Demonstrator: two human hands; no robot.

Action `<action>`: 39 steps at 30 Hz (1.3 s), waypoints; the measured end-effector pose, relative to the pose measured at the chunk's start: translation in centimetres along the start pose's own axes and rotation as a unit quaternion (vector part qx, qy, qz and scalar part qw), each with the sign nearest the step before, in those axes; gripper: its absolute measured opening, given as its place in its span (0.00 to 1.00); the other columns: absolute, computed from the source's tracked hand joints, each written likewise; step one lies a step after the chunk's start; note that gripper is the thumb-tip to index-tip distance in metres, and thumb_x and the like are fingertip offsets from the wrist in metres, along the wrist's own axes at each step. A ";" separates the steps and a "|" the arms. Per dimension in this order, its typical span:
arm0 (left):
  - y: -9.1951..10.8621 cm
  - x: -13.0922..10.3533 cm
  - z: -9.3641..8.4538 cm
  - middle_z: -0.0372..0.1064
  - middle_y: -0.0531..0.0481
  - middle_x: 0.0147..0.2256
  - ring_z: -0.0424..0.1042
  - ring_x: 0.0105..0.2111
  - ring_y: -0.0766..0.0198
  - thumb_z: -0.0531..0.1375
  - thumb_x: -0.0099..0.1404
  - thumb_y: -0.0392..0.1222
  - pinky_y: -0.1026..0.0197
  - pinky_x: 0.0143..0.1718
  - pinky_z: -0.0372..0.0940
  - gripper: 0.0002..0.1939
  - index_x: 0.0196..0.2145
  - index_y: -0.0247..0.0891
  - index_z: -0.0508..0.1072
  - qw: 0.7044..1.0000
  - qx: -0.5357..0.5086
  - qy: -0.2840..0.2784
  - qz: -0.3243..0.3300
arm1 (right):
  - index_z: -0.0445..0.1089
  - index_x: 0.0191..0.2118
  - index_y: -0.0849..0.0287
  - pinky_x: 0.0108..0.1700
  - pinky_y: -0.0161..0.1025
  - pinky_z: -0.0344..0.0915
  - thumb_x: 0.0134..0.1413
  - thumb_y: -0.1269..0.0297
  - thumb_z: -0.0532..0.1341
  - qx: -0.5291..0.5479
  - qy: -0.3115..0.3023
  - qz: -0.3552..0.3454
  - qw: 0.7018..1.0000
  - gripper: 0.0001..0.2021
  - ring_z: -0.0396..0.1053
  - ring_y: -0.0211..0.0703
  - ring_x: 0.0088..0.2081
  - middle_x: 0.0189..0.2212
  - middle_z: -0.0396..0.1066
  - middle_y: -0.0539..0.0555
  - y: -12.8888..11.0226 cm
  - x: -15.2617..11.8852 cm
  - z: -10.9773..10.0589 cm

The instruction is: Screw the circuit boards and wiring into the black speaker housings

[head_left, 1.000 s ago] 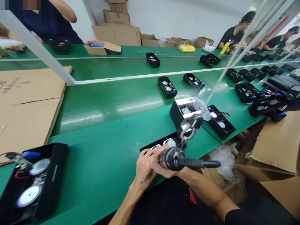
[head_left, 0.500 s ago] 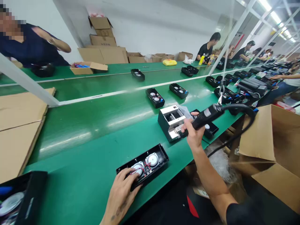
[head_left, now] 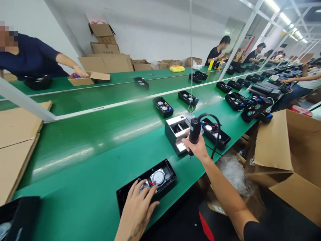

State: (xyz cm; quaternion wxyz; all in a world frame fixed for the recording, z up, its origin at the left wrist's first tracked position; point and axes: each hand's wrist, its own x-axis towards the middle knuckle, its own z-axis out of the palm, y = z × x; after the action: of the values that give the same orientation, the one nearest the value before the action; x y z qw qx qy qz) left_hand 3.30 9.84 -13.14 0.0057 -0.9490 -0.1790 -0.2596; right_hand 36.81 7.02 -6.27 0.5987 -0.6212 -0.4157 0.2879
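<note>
My left hand lies over the near left part of a black speaker housing, its fingers apart and reaching inside. One round silver speaker shows at the housing's right; the fingers partly cover another, with red wires between. My right hand is wrapped round a black electric screwdriver, held upright with its tip down, hanging from a cord. Just behind the screwdriver stands a black and silver screw feeder with an open top.
Another open housing lies right of the feeder, more housings behind it. A cardboard box stands at the right. Across the bench a person reaches into a small carton. A white post slants at the left.
The screwdriver has swung from tilted to upright, and my right hand has moved slightly left. My left hand's fingers have spread further over the housing. The person opposite has lowered a hand into the carton.
</note>
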 end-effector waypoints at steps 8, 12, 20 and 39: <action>2.1 1.8 2.4 0.74 0.45 0.38 0.70 0.54 0.45 0.63 0.73 0.36 0.43 0.57 0.67 0.05 0.46 0.37 0.75 0.998 -0.021 -0.010 -0.054 | 0.46 0.59 0.59 0.29 0.19 0.61 0.71 0.63 0.59 0.234 -0.059 -0.178 0.954 0.21 0.59 0.19 0.23 0.25 0.55 0.42 -2.9 -6.9 2.7; 3.1 2.0 2.6 0.73 0.45 0.38 0.71 0.53 0.43 0.68 0.70 0.39 0.39 0.58 0.67 0.07 0.44 0.36 0.77 0.996 0.004 -0.024 -0.090 | 0.46 0.54 0.60 0.29 0.16 0.61 0.73 0.66 0.57 0.255 -0.120 -0.183 0.942 0.16 0.59 0.17 0.24 0.25 0.54 0.43 -2.7 -7.7 6.1; 3.6 2.1 2.4 0.72 0.46 0.37 0.70 0.52 0.45 0.68 0.69 0.37 0.40 0.60 0.65 0.05 0.42 0.36 0.77 0.994 -0.003 -0.037 -0.102 | 0.46 0.51 0.63 0.29 0.15 0.62 0.71 0.66 0.59 0.223 -0.114 -0.144 0.957 0.18 0.59 0.14 0.23 0.26 0.55 0.41 -1.5 -8.3 8.7; 3.8 2.3 2.2 0.72 0.45 0.38 0.70 0.52 0.45 0.67 0.72 0.40 0.38 0.61 0.65 0.06 0.42 0.35 0.77 0.994 -0.021 -0.019 -0.106 | 0.44 0.49 0.64 0.27 0.16 0.61 0.71 0.62 0.60 0.239 -0.111 -0.112 0.958 0.20 0.59 0.16 0.22 0.25 0.56 0.41 -1.6 -8.2 8.8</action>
State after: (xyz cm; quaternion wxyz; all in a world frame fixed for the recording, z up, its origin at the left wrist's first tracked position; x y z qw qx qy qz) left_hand 7.52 7.33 -13.54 -0.0454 -0.9292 -0.2734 -0.2443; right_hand 24.99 4.25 -6.92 0.7080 -0.3738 -0.4657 0.3771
